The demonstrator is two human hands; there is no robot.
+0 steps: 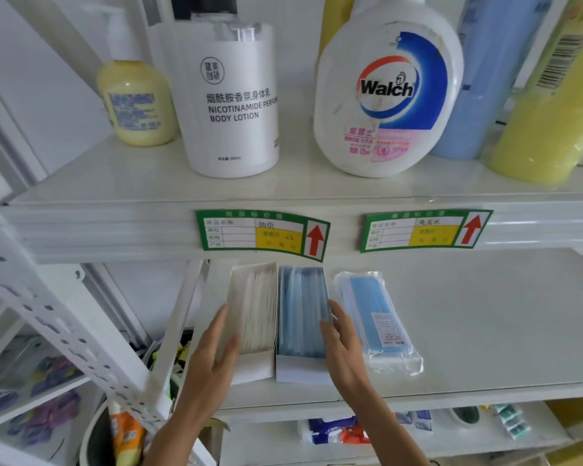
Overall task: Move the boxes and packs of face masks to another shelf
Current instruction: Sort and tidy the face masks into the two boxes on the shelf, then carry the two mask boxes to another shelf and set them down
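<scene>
Boxes: two open-topped white cardboard boxes stand side by side, touching, at the left end of the white middle shelf [485, 331]; the left white box of white face masks [253, 317] leans slightly left; the right white box of blue face masks [302, 317] sits just beside it
Pack: a clear plastic pack of light blue face masks [377, 317] lies flat on the same shelf, just right of the blue-mask box, apart from it by a narrow gap
Left hand: the left hand [212, 351] lies against the outer left wall of the white-mask box, fingers straight and together, thumb over the box's near rim
Right hand: the right hand [342, 334] presses flat on the right wall of the blue-mask box, fingers extended, between that box and the plastic pack
Upper shelf: a small yellow pump bottle [135, 102], a white cylindrical body lotion bottle [233, 105], a white Walch hand-wash bottle [384, 95], a tall pale blue bottle [478, 79] and a yellow bottle [552, 112] stand in a row
Shelf edge: two green price labels with red arrows [263, 234] are fixed to the front rail
Lower shelf: small packets, blurred, lie below
</scene>
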